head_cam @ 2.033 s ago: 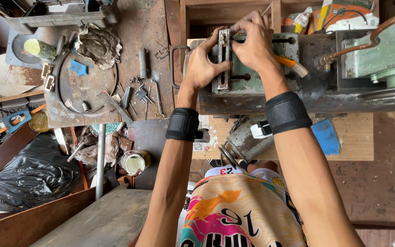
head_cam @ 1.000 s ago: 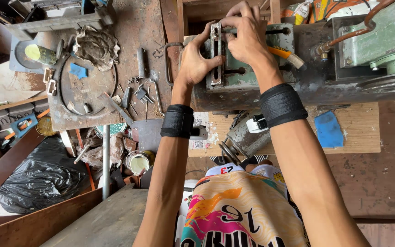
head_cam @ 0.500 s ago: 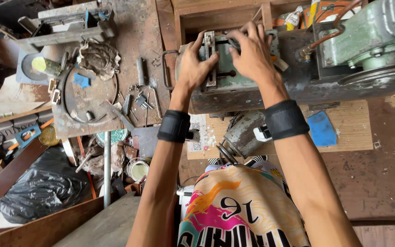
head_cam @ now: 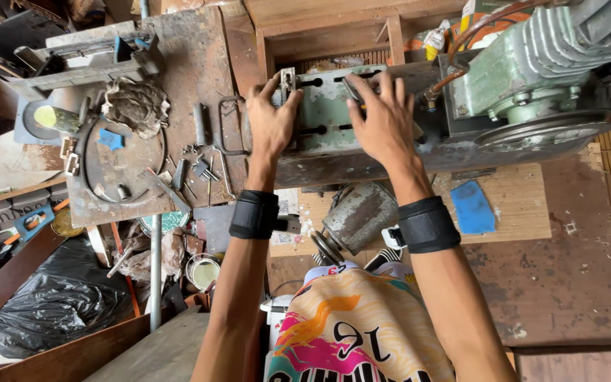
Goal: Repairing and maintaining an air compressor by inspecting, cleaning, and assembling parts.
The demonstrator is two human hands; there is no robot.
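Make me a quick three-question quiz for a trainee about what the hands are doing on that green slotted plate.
1. True or false: both hands rest on the green plate.
2. Which hand is at the plate's left end, by the upright bracket? A) left hand B) right hand
3. Fill in: each wrist wears a black ____.

Key
1. True; each hand lies on the plate with fingers spread, not closed round anything.
2. A
3. band; left band, right band.
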